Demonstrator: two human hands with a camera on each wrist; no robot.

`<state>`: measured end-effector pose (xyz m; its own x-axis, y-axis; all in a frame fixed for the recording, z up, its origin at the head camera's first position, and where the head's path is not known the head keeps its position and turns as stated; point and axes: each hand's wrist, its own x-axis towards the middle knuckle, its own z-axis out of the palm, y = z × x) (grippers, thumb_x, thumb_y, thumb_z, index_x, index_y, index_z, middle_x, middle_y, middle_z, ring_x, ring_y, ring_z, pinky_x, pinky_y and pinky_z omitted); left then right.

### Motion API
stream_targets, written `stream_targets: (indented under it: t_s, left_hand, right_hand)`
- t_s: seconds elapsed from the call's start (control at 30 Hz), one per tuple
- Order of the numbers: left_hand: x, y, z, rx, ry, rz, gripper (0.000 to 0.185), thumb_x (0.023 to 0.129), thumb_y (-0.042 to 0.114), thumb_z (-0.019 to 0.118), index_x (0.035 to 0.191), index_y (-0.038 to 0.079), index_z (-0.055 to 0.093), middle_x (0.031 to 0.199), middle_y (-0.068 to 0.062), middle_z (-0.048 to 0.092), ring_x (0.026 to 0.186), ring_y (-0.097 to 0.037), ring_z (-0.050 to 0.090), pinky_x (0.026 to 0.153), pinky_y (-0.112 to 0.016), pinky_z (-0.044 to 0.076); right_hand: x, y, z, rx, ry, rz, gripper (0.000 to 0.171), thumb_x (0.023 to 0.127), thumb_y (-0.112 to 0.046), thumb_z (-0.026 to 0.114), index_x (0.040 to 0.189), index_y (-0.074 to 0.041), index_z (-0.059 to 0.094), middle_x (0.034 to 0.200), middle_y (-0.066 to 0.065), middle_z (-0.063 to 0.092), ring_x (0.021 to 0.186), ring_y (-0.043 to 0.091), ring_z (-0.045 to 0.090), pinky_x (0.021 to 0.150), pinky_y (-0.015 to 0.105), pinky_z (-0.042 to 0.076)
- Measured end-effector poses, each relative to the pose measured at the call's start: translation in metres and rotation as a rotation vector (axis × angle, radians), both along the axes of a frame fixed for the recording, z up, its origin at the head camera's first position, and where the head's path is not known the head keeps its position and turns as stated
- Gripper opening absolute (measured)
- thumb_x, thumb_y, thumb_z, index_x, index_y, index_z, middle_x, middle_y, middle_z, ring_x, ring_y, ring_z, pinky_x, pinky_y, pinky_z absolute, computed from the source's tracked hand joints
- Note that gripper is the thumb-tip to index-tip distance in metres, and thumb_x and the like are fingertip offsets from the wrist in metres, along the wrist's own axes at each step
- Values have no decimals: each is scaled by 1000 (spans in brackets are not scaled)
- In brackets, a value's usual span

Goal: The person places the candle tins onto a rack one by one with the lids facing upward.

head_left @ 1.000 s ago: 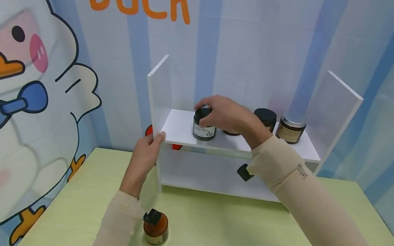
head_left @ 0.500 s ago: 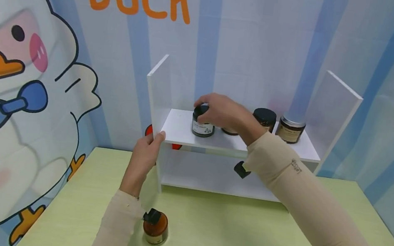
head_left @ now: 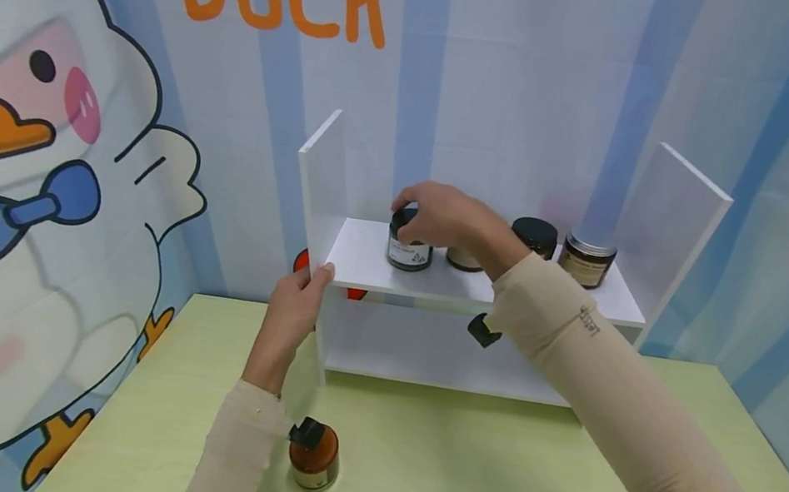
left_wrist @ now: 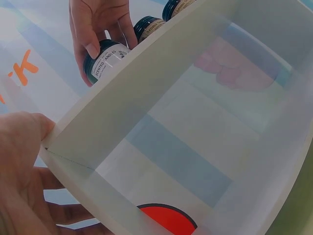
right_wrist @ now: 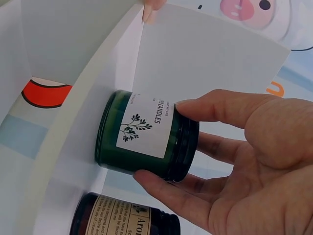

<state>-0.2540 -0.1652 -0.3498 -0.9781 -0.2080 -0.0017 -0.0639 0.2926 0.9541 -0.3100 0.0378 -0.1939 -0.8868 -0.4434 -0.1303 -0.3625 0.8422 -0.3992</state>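
On the white shelf (head_left: 465, 285), your right hand (head_left: 444, 215) grips the green candle jar (head_left: 409, 250) by its lid, setting it upright, while your left hand (head_left: 294, 312) clasps the shelf's corner, apparently steadying it.

The head view looks forward and down at the white shelf (head_left: 479, 287) from a distance. Both wrist views sit close, sharing its green jar (left_wrist: 105, 61) (right_wrist: 146, 134).

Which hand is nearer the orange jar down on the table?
Left. The left hand holds the shelf's left front corner, above the orange jar; the right hand grips the green candle jar up on the shelf.
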Motion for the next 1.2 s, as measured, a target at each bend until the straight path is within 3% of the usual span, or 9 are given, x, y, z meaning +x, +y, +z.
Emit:
stream_targets:
  t_s: [0.63,0.9,1.2]
  left_hand:
    - [1,-1,0,6,6,-10,66,102,58,46,147,11,52,144,-11,52,124,-32,51,95,-51,50]
    - [0,-2,-1,-3,14,-23,69,101,60,45,148,10,51,147,-11,50,127,-31,50,98,-50,49]
    - [1,-2,-1,3,4,-21,67,101,60,45,145,10,53,141,-11,53,125,-35,50,95,-47,49]
  right_hand:
    - [-7,-5,3,27,-28,-43,57,98,-22,64,152,-18,48,154,9,44,121,25,52,91,41,51]
    - [-6,-4,4,53,10,-20,55,100,-21,60,152,-14,48,154,11,44,130,27,49,101,44,48]
    - [-8,-4,4,56,0,-26,57,99,-21,61,153,-15,47,155,10,43,129,26,49,99,44,48]
